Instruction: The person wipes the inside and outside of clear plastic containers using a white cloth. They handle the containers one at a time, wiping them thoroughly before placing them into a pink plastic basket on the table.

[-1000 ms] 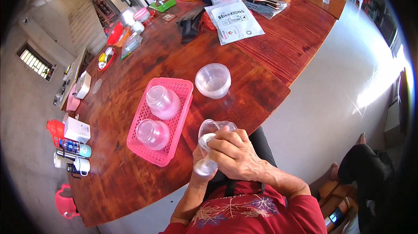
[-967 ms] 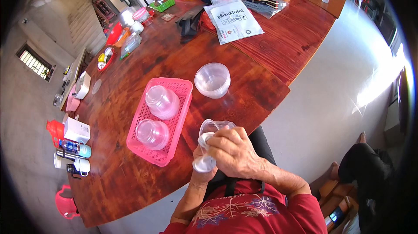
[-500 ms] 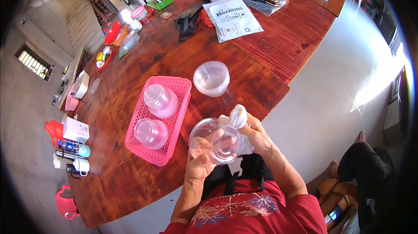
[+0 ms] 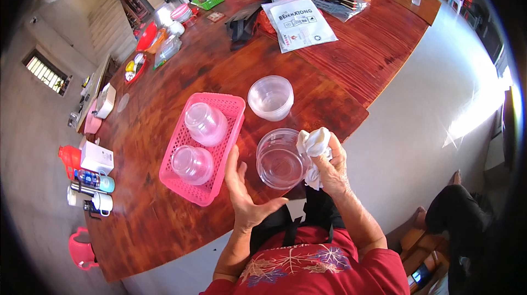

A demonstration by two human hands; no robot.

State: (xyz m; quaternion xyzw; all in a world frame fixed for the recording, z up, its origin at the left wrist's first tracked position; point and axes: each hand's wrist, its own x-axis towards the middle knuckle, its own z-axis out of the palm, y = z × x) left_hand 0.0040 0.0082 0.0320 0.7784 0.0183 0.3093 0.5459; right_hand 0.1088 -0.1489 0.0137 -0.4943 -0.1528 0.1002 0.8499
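Half a second on, the right hand [image 4: 329, 166] now grips a clear round plastic container [image 4: 280, 159] and crumpled white cloth [image 4: 314, 144] above the wooden tabletop's [image 4: 164, 229] near edge, while the left hand [image 4: 244, 196] has let go, fingers spread, suggesting wiping resumes.

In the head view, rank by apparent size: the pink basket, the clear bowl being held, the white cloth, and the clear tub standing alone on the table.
1. Pink basket, clearly largest.
2. Held bowl and lone tub: they look about alike; the bowl is nearer the camera, so no ranking.
3. White cloth in the right hand, smallest, partly bunched.
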